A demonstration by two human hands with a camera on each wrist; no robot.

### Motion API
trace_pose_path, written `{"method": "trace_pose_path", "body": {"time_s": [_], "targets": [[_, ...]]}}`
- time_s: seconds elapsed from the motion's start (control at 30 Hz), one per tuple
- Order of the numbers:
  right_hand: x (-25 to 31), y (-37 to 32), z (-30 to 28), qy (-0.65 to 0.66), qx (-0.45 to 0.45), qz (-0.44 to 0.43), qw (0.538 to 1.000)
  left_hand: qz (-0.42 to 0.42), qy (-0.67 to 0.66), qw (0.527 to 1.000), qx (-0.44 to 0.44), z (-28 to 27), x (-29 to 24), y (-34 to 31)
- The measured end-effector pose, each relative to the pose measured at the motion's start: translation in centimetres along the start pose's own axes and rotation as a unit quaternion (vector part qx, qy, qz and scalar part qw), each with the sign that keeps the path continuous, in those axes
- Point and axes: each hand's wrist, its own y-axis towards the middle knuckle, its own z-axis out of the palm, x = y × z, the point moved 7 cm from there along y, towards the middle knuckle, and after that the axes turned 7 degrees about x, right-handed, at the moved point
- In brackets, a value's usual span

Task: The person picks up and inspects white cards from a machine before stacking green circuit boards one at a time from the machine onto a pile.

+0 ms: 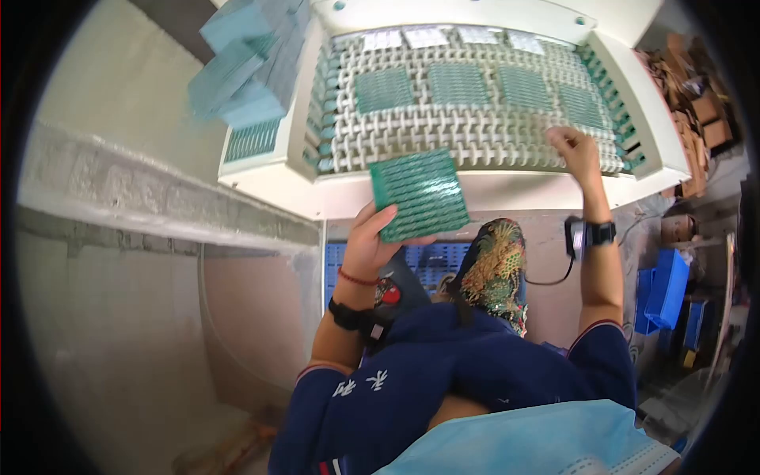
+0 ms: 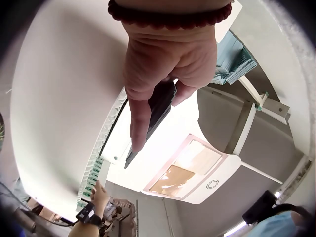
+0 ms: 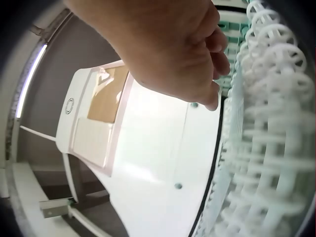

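My left hand (image 1: pixel 374 236) grips a stack of green circuit boards (image 1: pixel 419 194) by its near left corner, thumb on top, in front of the machine. In the left wrist view the stack (image 2: pixel 160 101) appears edge-on as a dark slab between thumb and fingers. My right hand (image 1: pixel 576 150) hovers over the front right of the roller conveyor (image 1: pixel 467 146), fingers loosely bent and holding nothing. In the right wrist view this hand (image 3: pixel 182 54) hangs beside the white rollers (image 3: pixel 276 123). Nearest to it lies the rightmost green board (image 1: pixel 582 107) of a row on the rollers.
Farther in, several pale boards (image 1: pixel 467 36) lie across the rollers. Bluish-green stacked sheets (image 1: pixel 253 71) stand on the machine's left side. A white frame (image 1: pixel 649 119) borders the conveyor. Blue bins (image 1: pixel 665 293) and cardboard scraps (image 1: pixel 697 111) are at the right.
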Motion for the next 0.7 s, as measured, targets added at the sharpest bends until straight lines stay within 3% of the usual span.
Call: {"method": "trace_pose_path", "body": {"time_s": [0.03,0.1,0.17,0.33,0.53,0.7], "targets": [[2.2,-1.7,3.4,0.109,0.065,-0.048,0.991,0.003,0.006,1.000,-0.005,-0.1,0.1,0.1],[5.2,-4.8,9.2,0.268,0.211,-0.021,0.940,0.009,0.012,1.000,-0.008,-0.5,0.4,0.3],[7.1,-6.9,12.9,0.330,0.278,0.001,0.902,0.015,0.020,1.000,-0.013,-0.6,0.4,0.4],[7.3,-7.8,15.1,0.341,0.254,0.042,0.904,0.021,0.049,0.997,-0.061,-1.3,-0.2,-0.5],[7.6,-8.7,15.9,0.260,0.264,0.049,0.928,0.027,0.046,0.996,-0.069,-2.9,0.0,-0.8],[9.9,-10.1,15.2,0.159,0.176,0.007,0.971,0.033,0.063,0.994,-0.088,-3.7,0.0,-1.3]]}}
